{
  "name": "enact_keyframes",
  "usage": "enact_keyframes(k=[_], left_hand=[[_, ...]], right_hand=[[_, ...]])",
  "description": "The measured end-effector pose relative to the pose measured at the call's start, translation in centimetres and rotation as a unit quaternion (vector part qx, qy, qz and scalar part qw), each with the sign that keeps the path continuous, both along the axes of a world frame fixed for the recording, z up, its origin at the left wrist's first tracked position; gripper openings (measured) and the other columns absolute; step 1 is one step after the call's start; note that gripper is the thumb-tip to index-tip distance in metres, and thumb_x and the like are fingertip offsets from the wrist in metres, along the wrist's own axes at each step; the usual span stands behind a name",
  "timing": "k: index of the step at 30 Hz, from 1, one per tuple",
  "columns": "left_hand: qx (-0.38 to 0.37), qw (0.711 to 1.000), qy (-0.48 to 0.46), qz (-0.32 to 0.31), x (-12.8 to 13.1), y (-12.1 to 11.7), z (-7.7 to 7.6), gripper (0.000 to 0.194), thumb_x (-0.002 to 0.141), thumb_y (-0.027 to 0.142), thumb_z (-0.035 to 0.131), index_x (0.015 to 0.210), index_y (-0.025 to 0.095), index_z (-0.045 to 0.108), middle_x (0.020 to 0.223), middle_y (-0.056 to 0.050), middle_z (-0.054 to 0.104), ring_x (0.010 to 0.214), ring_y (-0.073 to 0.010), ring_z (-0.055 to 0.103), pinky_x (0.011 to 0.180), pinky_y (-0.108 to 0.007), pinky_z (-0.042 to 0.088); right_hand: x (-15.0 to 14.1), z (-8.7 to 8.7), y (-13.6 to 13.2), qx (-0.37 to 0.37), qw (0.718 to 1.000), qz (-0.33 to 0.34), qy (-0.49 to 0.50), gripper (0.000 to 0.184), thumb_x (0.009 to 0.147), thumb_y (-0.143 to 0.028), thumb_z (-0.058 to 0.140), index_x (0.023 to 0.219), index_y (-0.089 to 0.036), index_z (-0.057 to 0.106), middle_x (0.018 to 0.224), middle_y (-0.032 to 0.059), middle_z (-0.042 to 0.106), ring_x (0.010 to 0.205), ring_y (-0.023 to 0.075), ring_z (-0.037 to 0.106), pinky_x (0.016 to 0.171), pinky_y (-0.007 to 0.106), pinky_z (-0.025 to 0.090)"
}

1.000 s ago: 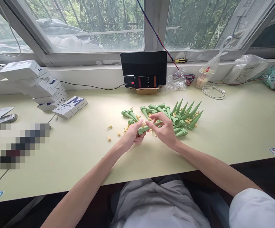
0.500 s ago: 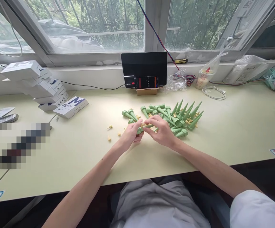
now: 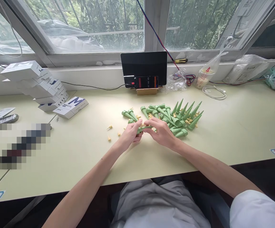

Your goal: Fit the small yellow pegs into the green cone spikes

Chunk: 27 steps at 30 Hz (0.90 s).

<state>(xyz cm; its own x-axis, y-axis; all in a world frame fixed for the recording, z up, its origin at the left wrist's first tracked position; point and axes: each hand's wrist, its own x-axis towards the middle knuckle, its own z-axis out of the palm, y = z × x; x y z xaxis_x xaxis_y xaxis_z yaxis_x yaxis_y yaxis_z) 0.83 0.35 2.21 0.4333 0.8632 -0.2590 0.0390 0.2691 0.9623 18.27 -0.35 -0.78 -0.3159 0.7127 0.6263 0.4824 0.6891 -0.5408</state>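
Observation:
A green plastic spike (image 3: 146, 127) with a ribbed wide end lies sideways between my hands, just above the table. My left hand (image 3: 127, 136) is closed around its wide end, thumb on top. With thumb and fingers my right hand (image 3: 161, 131) pinches near the narrow end; its fingers partly cover that end. Any small yellow part between the fingertips is too small to make out. Behind and right of my hands lies a pile of similar green spikes (image 3: 182, 133), with yellow bits among them. Several loose yellow plugs (image 3: 109, 138) lie left of my left hand.
A phone (image 3: 147, 82) showing a timer leans on a black tablet (image 3: 143, 63) at the back. White boxes (image 3: 24, 70) are stacked at left, one box (image 3: 71, 107) lying apart. A bagged cup (image 3: 204, 79) and white cable (image 3: 213, 92) are back right.
The small yellow piece seen between my fingertips no longer shows clearly. More of the held green spike shows between my hands. Both arms have hardly moved.

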Motion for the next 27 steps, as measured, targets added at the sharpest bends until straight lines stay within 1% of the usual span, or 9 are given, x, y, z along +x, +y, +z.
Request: enact_keyframes(k=[4,10,16,22,27], left_hand=[[0.004,1.000,0.000,-0.008,-0.12,0.02,0.04,0.049,0.088,0.061,0.056,0.067,0.018,0.045,0.057,0.004,0.035,0.043,-0.0048,0.024,0.042,-0.021,0.017],[0.012,1.000,-0.002,-0.019,-0.25,0.07,0.01,0.049,0.089,0.059,0.055,0.066,0.018,0.042,0.058,0.004,0.035,0.043,-0.0046,0.025,0.042,-0.021,0.016],[0.013,0.999,-0.012,-0.030,-0.28,0.05,0.12,0.048,0.089,0.056,0.058,0.065,0.018,0.040,0.058,0.004,0.035,0.044,-0.0041,0.025,0.042,-0.021,0.016],[0.017,0.999,-0.004,-0.034,-0.24,0.04,-0.13,0.046,0.088,0.057,0.058,0.067,0.018,0.044,0.058,0.004,0.035,0.043,-0.0045,0.024,0.042,-0.021,0.016],[0.006,0.999,-0.004,-0.032,-0.09,-0.01,-0.18,0.047,0.089,0.058,0.057,0.068,0.017,0.047,0.059,0.003,0.037,0.043,-0.0040,0.024,0.042,-0.020,0.017]], right_hand=[[0.03,-0.11,-0.04,0.009,1.000,-0.007,-0.005,0.007,0.095,-0.027,0.063,0.097,-0.020,0.065,0.086,0.0047,0.064,0.073,0.0171,0.057,0.066,0.028,0.042],[0.12,-0.38,-0.05,0.029,0.999,-0.020,-0.020,0.014,0.098,-0.033,0.058,0.095,-0.022,0.067,0.082,0.0045,0.064,0.071,0.0167,0.055,0.067,0.028,0.043],[0.03,-0.20,-0.33,0.044,0.999,-0.011,-0.024,0.020,0.100,-0.033,0.053,0.091,-0.022,0.067,0.083,0.0056,0.063,0.070,0.0163,0.056,0.066,0.028,0.044],[-0.02,-0.17,-0.26,0.014,1.000,0.004,-0.008,0.026,0.102,-0.030,0.047,0.086,-0.022,0.067,0.083,0.0048,0.063,0.071,0.0155,0.057,0.067,0.028,0.045],[0.04,-0.30,-0.03,-0.003,1.000,0.019,0.024,0.022,0.101,-0.027,0.051,0.083,-0.022,0.064,0.082,0.0032,0.061,0.070,0.0145,0.055,0.065,0.027,0.043]])
